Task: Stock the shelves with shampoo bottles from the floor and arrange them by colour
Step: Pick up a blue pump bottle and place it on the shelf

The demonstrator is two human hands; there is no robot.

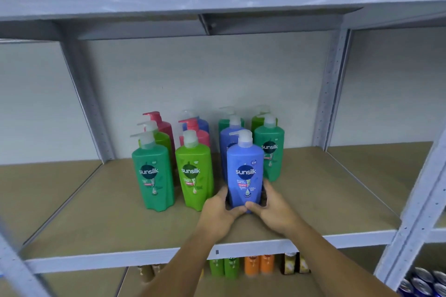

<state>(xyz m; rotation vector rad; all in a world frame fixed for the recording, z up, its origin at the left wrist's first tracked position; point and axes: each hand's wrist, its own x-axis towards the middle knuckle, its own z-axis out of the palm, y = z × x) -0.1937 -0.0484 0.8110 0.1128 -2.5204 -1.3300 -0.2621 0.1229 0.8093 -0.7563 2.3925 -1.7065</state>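
Step in hand, by the look of it: seating blue bottle (245,171) on shelf (96,212), near end of third row from left. Upright, label facing near, pump spout pointing left. Base hidden behind the thumbs, so cannot tell whether down on the board or just above it. Directly behind, touching or nearly so: second blue bottle (225,142). Colour match fine for that row.

Fingers:
- left hand (217,212): wrapped round the bottle's lower left side, thumb laid across the front near the base.
- right hand (274,210): mirrored on the lower right side, fingers (267,187) curled up along the right flank, thumb across the front.
- Thumb tips almost meeting at centre. Both hands clamped on, nothing splayed.

Next move, as a guess: set down flat, let go with both, square the front face against leftmost green bottle (152,176) and light green bottle (194,173). Tight gap to right green bottle (270,149) just beyond the right hand, so mind the knuckles when pulling out.

Sorting far from finished, judging by layout: pink bottles (166,128) sitting behind greens in the two left rows, far blue bottle (204,124) at the back of the second row. Regrouping needed.
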